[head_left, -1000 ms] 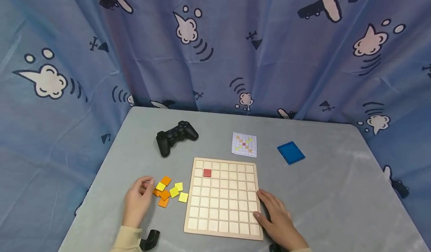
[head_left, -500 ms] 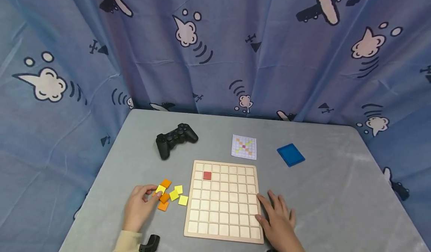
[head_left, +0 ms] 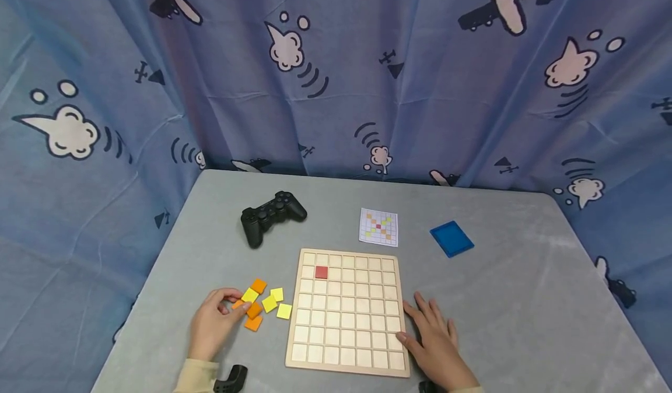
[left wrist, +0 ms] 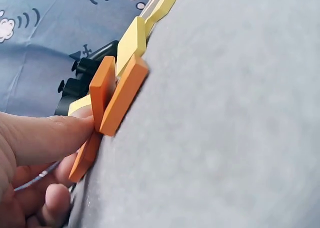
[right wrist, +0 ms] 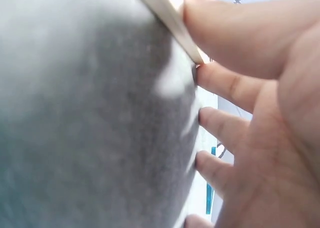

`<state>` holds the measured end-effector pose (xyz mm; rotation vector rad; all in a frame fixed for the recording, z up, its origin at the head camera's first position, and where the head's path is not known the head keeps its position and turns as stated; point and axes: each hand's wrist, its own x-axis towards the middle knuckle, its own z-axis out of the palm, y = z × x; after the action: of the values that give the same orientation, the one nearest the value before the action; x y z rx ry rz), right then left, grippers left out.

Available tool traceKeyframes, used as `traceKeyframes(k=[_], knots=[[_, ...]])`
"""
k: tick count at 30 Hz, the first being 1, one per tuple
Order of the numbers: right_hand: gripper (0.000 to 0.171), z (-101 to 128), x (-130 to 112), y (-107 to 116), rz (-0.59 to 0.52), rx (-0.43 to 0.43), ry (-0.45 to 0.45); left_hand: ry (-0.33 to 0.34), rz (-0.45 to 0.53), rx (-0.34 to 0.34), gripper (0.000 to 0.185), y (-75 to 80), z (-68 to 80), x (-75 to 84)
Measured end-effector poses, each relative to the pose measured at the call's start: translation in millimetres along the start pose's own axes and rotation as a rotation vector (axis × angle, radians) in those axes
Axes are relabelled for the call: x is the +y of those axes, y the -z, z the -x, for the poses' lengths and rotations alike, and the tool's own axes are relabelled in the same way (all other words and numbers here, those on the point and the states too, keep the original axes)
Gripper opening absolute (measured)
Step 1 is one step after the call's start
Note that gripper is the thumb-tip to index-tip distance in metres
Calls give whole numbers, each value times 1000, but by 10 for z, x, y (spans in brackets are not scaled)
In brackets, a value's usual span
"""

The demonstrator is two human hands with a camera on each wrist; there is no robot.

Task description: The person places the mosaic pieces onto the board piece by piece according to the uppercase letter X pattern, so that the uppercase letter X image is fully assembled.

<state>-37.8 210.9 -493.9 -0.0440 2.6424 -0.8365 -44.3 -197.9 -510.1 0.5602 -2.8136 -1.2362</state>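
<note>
A wooden grid board [head_left: 346, 311] lies on the grey table [head_left: 499, 299], with one red tile [head_left: 321, 272] in a cell near its top left. Left of it is a loose pile of orange tiles [head_left: 254, 309] and yellow tiles [head_left: 284, 311]. My left hand [head_left: 237, 299] is at the pile's left side. Its thumb [left wrist: 50, 138] and fingers pinch an orange tile [left wrist: 82, 158], with the thumb tip against a second, tilted orange tile [left wrist: 102, 95]. My right hand [head_left: 415, 320] lies flat on the table beside the board's right edge, thumb [right wrist: 240, 32] touching that board edge [right wrist: 165, 12].
A black game controller [head_left: 273, 213] sits behind the pile. A pattern card [head_left: 379, 227] and a blue square lid [head_left: 451, 238] lie beyond the board. A blue curtain with plane prints [head_left: 336, 78] surrounds the table. A black wrist device [head_left: 231, 378] shows at the bottom.
My left hand moved right into the tile pile and its thumb and fingers closed on an orange tile. My right hand spread flatter beside the board's right edge.
</note>
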Motion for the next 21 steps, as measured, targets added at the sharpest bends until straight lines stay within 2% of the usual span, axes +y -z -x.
traceKeyframes(k=[8,11,14,17,21], knots=[[71,12,1,10,-8,-17,2,11,39,-5,29,3,-20,-58],[70,18,2,15,-14,-21,4,45,73,-4,26,-1,-21,-74],[71,19,3,15,-24,-23,10,82,127,26,22,-4,-21,-79],[70,19,0,12,-22,-15,11,90,157,49,23,3,-23,-68],[69,18,-9,11,-26,-9,4,121,201,38,27,18,-27,-46]])
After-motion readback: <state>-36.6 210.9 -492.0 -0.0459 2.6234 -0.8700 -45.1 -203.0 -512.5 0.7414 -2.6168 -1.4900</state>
